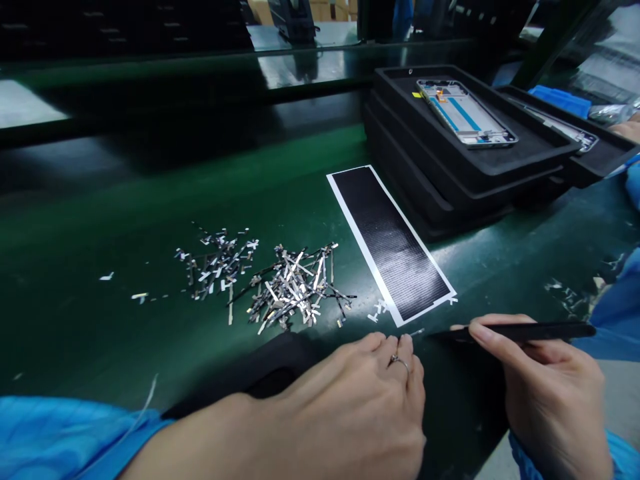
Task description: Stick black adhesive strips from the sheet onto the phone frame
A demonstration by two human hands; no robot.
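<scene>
My left hand (370, 393), with a ring on one finger, is above the near edge of the green worktop, back of the hand up and fingers curled together. From its fingertips pokes the end of a small thin strip (417, 332); the rest is hidden. My right hand (555, 387) grips black tweezers (525, 331), whose tips point left towards that strip. Just beyond my hands lies a white-edged sheet of narrow black strips (395, 240). A heap of small metallic flex strips (297, 287) and a looser one of similar small pieces (223, 260) lie to the left.
Stacked black foam trays (540, 157) stand at the back right, a phone frame (467, 113) in the top one. Another tray (613, 150) with a frame is beside them. A dark object (270, 367) lies behind my left forearm. A co-worker's blue sleeve (620, 307) is at right.
</scene>
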